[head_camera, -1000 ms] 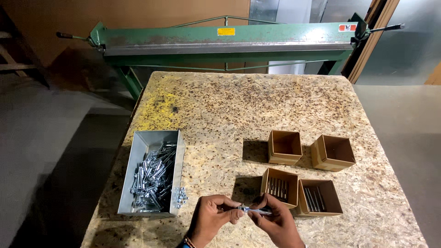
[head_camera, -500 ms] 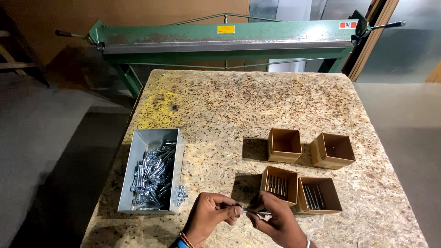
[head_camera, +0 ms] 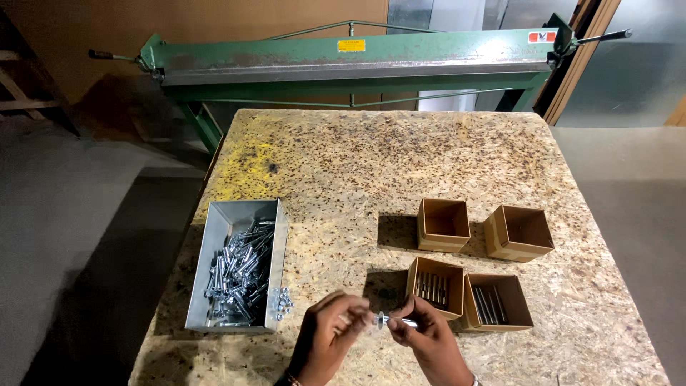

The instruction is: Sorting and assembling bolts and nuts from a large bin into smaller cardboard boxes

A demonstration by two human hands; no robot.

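Near the table's front edge, my left hand [head_camera: 330, 337] and my right hand [head_camera: 427, 339] meet over the chipboard table [head_camera: 371, 171]. Between their fingertips is a small silver bolt [head_camera: 389, 321] with a nut on it; my right hand pinches the shank and my left fingers touch the nut end. Left of my hands stands a grey metal tray [head_camera: 221, 221] filled with several silver bolts [head_camera: 239, 275] and loose nuts [head_camera: 282, 303].
Four small cardboard boxes sit right of my hands: the near two [head_camera: 434, 284] [head_camera: 496, 304] hold several bolts, the far two [head_camera: 443, 224] [head_camera: 519, 232] look empty. A green sheet-metal bending machine [head_camera: 350, 61] spans the table's far edge. Floor drops off on both sides.
My hands have stayed at the front edge with the bolt between them; the fingers have shifted slightly along it. The view has tilted a little.
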